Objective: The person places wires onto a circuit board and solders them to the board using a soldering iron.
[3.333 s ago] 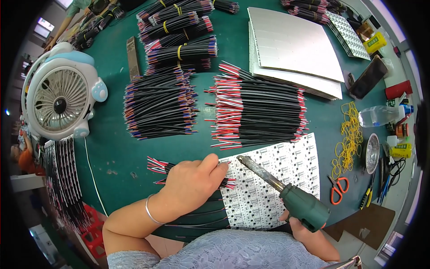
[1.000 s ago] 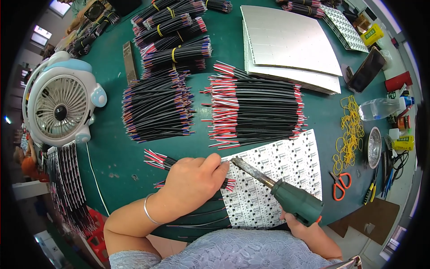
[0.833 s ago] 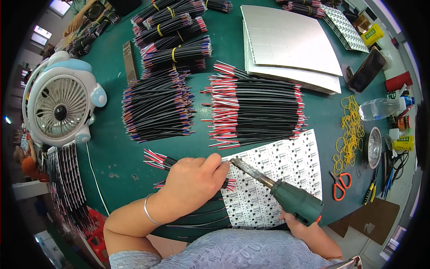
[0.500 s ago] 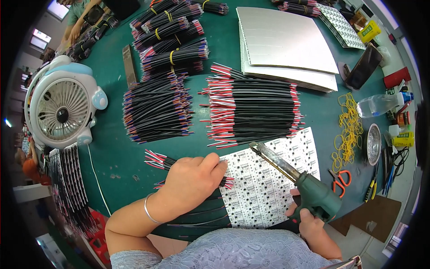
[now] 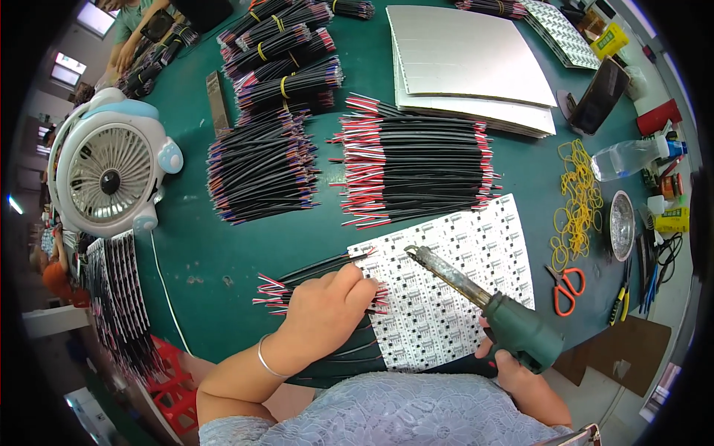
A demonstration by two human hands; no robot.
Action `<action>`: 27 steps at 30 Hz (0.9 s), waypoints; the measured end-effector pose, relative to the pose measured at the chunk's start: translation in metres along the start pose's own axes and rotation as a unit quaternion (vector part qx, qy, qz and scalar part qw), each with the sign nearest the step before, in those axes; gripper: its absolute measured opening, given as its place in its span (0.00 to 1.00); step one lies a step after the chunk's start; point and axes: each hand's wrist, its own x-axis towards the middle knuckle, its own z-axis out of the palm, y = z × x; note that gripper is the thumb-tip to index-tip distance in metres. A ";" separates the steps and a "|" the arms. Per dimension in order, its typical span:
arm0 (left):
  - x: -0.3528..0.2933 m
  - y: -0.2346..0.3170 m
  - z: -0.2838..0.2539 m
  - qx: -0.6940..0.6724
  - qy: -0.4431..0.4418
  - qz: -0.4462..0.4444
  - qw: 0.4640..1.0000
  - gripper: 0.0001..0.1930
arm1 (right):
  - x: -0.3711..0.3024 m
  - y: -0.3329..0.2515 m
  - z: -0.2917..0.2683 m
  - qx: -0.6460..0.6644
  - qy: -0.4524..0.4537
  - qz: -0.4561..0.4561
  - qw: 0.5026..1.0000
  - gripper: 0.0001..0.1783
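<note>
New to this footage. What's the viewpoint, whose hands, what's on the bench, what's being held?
There is one view, from a wide fisheye camera worn on a person's head and looking down, so straight edges bend near the rim. No robot: two bare hands come in from the lower edge.

The left hand presses black wires with red ends against the edge of a white panel of small circuit boards. The right hand grips a green-handled soldering iron, its tip above the panel.

On the green bench mat lie more bundles of black wires, a white desk fan, stacked grey sheets, yellow rubber bands, orange-handled scissors and a clear plastic bottle.
</note>
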 end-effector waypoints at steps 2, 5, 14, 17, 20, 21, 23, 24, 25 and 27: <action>-0.001 -0.001 0.005 0.013 0.023 0.010 1.000 0.17 | -0.008 0.003 -0.003 -0.008 -0.025 0.040 0.999 0.34; 0.001 -0.006 0.011 0.016 0.051 0.022 0.998 0.17 | -0.008 -0.001 0.005 0.008 -0.024 0.078 0.997 0.33; 0.003 -0.009 0.014 -0.005 0.086 0.015 0.996 0.17 | 0.006 -0.008 0.013 0.056 0.003 -0.001 0.998 0.12; 0.001 -0.011 0.014 -0.016 0.095 0.023 0.995 0.17 | 0.007 -0.007 0.015 0.049 0.004 0.007 0.999 0.13; 0.002 -0.009 0.005 0.001 0.076 0.023 0.997 0.17 | 0.006 -0.005 0.015 0.045 0.008 0.005 0.999 0.13; 0.002 -0.009 0.003 0.022 0.067 0.022 0.997 0.17 | 0.006 -0.006 0.015 0.042 0.013 0.003 0.999 0.13; 0.002 -0.013 0.001 -0.017 0.081 0.010 0.997 0.18 | 0.006 -0.008 0.016 0.064 0.019 0.007 0.998 0.13; 0.003 -0.014 0.001 -0.055 0.095 -0.002 0.994 0.18 | 0.006 -0.009 0.017 0.085 0.025 0.010 0.996 0.13; 0.002 -0.013 0.001 -0.056 0.094 -0.002 0.994 0.18 | 0.006 -0.009 0.017 0.085 0.025 0.011 0.996 0.13; 0.002 -0.012 0.002 -0.093 0.057 -0.035 0.993 0.19 | 0.004 -0.009 0.018 0.093 0.038 0.022 0.995 0.13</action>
